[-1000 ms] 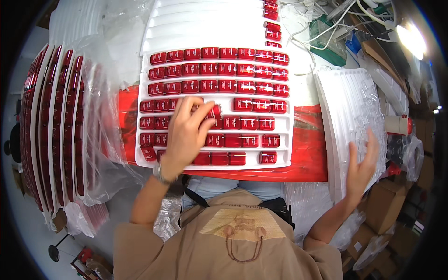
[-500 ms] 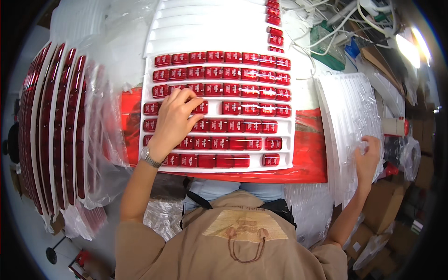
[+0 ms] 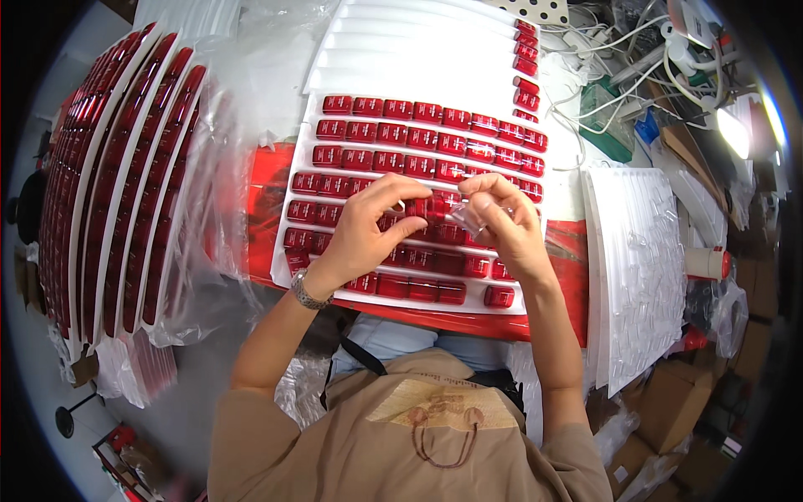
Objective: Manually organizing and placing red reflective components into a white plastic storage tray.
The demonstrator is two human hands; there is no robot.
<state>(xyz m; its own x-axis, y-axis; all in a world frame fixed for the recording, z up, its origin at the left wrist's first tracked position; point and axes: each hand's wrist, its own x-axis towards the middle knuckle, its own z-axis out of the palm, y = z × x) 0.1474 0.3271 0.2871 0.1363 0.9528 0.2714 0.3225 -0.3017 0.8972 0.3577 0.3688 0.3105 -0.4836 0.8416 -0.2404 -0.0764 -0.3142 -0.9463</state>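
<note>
My left hand (image 3: 355,238), with a metal watch on its wrist, pinches a small glossy red container (image 3: 425,207) between thumb and fingers above the tray. Opposite it, my right hand (image 3: 517,230) grips a small clear plastic piece (image 3: 468,219) close to the container's right end. I cannot tell whether the two pieces touch. Beneath both hands lies a white ridged tray (image 3: 279,266), filled with rows of similar red containers (image 3: 391,134) bearing pale print. My hands hide part of the middle rows.
Another white tray (image 3: 393,46) adjoins at the back, with red containers along its right side. At left stand several loaded trays (image 3: 117,192) near clear plastic sheeting. Clear pieces lie on a white tray (image 3: 640,276) at right. Cables (image 3: 577,105) tangle at back right.
My left hand has lifted a red container from the tray and moved right. My right hand has come from the clear pieces to the middle with one. The view has shifted.
</note>
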